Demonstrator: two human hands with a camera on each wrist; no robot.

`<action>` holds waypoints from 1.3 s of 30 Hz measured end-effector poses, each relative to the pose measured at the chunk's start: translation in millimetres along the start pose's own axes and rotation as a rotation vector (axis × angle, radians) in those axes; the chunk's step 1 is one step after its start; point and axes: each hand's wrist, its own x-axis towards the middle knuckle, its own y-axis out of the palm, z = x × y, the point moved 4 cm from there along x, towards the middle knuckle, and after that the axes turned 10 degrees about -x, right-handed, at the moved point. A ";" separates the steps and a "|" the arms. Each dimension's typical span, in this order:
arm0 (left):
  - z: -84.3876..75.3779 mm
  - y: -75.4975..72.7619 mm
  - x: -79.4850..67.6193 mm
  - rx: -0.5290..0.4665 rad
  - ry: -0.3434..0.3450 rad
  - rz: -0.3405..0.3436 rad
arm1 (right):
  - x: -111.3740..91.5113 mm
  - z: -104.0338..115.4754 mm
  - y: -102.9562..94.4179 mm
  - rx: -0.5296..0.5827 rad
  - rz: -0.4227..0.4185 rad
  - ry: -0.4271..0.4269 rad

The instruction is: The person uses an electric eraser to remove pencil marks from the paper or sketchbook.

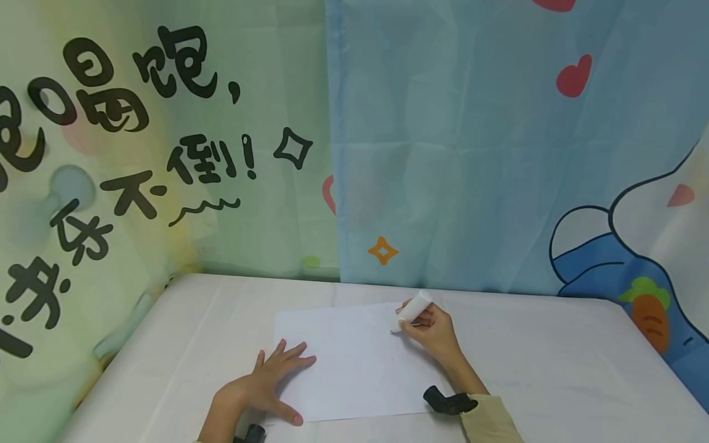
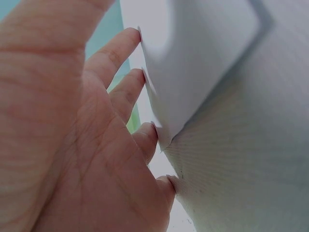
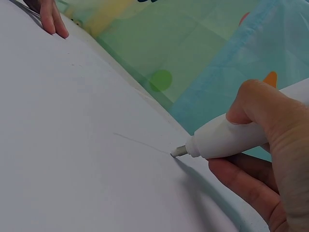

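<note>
A white sheet of paper (image 1: 349,369) lies flat on the white-covered table. My right hand (image 1: 434,332) grips a thick white electric eraser (image 3: 231,137) between thumb and fingers, its body slanting up to the right. The narrow metal tip points down at the paper, at the end of a faint grey line (image 3: 140,142), near the sheet's upper right in the head view. My left hand (image 1: 271,381) rests with spread fingers across the sheet's left edge. In the left wrist view its fingertips (image 2: 137,77) touch down beside a corner of the paper.
The white table (image 1: 554,363) extends around the sheet on every side. Behind it hang a green printed curtain (image 1: 266,234) with dark lettering and a blue one (image 1: 471,184) with hearts. A black wrist strap (image 1: 448,401) sits at the right wrist, by a beige sleeve (image 1: 490,421).
</note>
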 end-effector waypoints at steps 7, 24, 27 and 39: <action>1.1 0.6 0.3 0.010 -0.004 -0.006 | -0.3 -0.2 -0.2 0.021 0.013 0.019; 2.5 0.9 1.0 0.012 0.002 0.002 | -1.3 1.0 -0.1 0.022 0.034 -0.009; 1.9 1.1 0.3 0.015 0.004 -0.002 | -1.9 1.3 0.4 0.022 0.040 -0.003; 1.3 1.7 0.6 0.022 -0.018 -0.009 | -2.3 7.4 -0.5 0.021 0.032 -0.049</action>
